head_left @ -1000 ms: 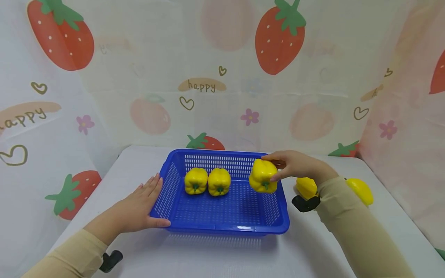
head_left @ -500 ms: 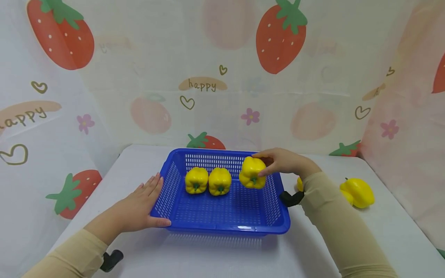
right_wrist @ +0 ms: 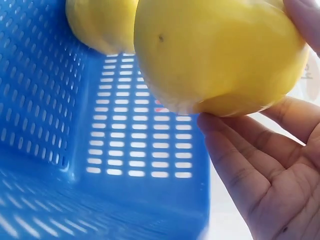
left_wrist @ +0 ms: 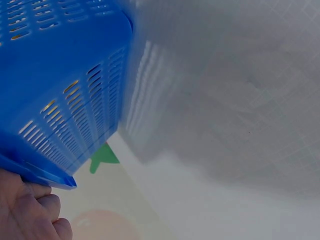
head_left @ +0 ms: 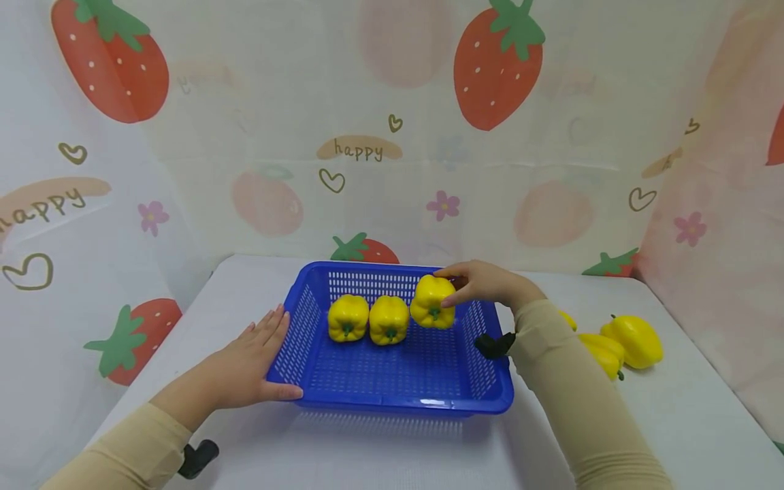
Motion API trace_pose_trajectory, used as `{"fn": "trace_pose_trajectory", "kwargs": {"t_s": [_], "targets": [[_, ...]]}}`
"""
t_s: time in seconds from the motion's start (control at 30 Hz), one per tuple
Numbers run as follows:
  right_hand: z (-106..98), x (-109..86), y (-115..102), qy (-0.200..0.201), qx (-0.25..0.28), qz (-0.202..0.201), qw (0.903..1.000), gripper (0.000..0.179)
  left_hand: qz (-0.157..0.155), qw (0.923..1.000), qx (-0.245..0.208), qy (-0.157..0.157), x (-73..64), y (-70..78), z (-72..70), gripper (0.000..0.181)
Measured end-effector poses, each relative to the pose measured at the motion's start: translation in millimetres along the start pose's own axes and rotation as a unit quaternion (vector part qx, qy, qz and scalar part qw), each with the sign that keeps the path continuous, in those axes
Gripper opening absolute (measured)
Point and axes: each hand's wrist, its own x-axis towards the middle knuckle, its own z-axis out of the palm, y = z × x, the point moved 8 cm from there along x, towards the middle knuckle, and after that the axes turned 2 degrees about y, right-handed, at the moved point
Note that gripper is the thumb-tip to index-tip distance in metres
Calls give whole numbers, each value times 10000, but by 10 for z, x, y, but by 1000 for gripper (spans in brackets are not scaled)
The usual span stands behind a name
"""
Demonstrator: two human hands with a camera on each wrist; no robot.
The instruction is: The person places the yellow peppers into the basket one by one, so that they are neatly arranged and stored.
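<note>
Since the earlier frame, my right hand [head_left: 484, 282] has slid left over the basket [head_left: 398, 403], bringing its pepper [head_left: 432, 303] close to the pair inside, while my left hand [head_left: 241, 367] stays put. In my right hand I pinch the pepper between thumb and fingers [right_wrist: 225, 145]: thumb on the near right side, fingertips on the far side and lower edge, palm well off it. That is a light, sensible hold, I think; the skin looks smooth and glossy, so I want steady pressure from both sides rather than a hard squeeze.

The pepper hangs inside the basket, stem towards me, and looks raised off the bottom. Just left of it sits the middle pepper [head_left: 388, 320]; I cannot tell whether the two touch. Beyond that one is the left pepper [head_left: 348, 318], close against its neighbour. Both stems face me too, so keeping my wrist at this turn should match the row. I judge it best to come straight down, let the pepper bear on the bottom, then part my fingers towards the open right side, so nothing knocks the middle one.

My left hand has its fingers straight along the left rim, thumb apart on the near corner; keeping it there should steady the basket. To the right, more peppers [head_left: 633, 340] lie on the table [head_left: 674, 422], partly behind my sleeve [head_left: 582, 395].
</note>
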Motion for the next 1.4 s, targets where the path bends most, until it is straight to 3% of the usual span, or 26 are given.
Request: {"fn": "trace_pose_trajectory", "kwargs": {"t_s": [0.43, 0.87, 1.4], "targets": [[94, 131, 131, -86, 25, 400, 9992, 74, -47, 10000, -13, -82, 22, -41, 37, 120], [198, 203, 181, -199, -32, 554, 9983, 71, -48, 10000, 18, -55, 20, -43, 30, 120], [301, 249, 167, -385, -717, 653, 9945, 70, -66, 10000, 31, -5, 29, -38, 42, 119]]}}
